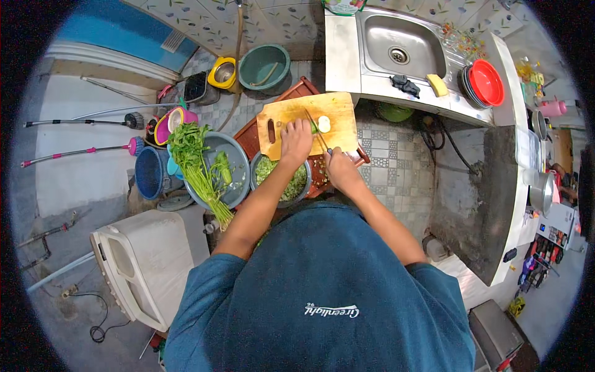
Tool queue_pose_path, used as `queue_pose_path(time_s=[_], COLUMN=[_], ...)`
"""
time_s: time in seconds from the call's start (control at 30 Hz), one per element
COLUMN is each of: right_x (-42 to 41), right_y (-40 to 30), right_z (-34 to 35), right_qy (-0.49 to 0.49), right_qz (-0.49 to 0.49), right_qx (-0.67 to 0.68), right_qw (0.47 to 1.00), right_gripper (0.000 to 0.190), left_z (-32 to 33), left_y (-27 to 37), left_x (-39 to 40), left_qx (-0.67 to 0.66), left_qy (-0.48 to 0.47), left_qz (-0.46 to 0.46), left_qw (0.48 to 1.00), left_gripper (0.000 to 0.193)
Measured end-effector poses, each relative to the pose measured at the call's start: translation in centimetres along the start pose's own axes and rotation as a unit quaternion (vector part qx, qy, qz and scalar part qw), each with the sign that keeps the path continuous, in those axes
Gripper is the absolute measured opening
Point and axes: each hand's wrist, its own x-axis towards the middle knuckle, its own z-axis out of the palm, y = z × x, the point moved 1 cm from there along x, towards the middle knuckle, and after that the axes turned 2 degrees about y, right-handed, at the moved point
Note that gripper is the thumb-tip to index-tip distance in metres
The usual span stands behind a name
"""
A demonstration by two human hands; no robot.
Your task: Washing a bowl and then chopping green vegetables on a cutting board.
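A wooden cutting board (341, 104) with a handle slot lies across a red-brown wooden bench (248, 137). My right hand (345, 173) grips a kitchen knife (322, 139), its blade slanting over the board. With bent fingers, my left hand (296, 142) holds down a green-skinned vegetable (314, 127), mostly hidden under the fingertips, close to the blade. Just past the blade lie pale round slices (324, 124). Below the board, a grey basin (307, 183) holds finely chopped pale green pieces (290, 189), partly covered by my left forearm.
To the left, a grey-blue basin (241, 160) carries a leafy green bunch (197, 167) and a green vegetable (224, 168). A green tub (264, 52) and a blue bucket (149, 173) stand on the floor. The steel sink (383, 37) and red bowl (485, 83) are at upper right.
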Motion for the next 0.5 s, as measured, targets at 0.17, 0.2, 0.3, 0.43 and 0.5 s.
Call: queue_pose_path(time_s=[0.17,0.2,0.3,0.43,0.5], right_x=[1.4,1.7,2.2,1.8,1.2], right_y=[0.0,0.3,1.0,1.2,2.0], right_z=[0.9,1.2,1.8,2.0,2.4], right_qy=[0.012,0.013,0.011,0.007,0.002], right_qz=[0.008,0.006,0.004,0.005,-0.003], right_qx=[-0.028,-0.029,-0.029,-0.037,-0.024], right_qw=[1.0,0.999,1.0,0.999,1.0], right_gripper=[0.038,0.039,0.04,0.039,0.038], left_z=[0.1,0.1,0.1,0.1,0.1], left_y=[-0.1,0.0,0.2,0.0,0.0], left_x=[-0.1,-0.1,-0.1,-0.2,-0.2], left_qx=[-0.003,-0.003,-0.004,-0.009,-0.014], left_qy=[0.024,0.025,0.024,0.02,0.022], left_qz=[0.007,0.008,0.002,0.001,0.003], left_qw=[1.0,1.0,1.0,1.0,1.0], left_gripper=[0.036,0.036,0.036,0.035,0.035])
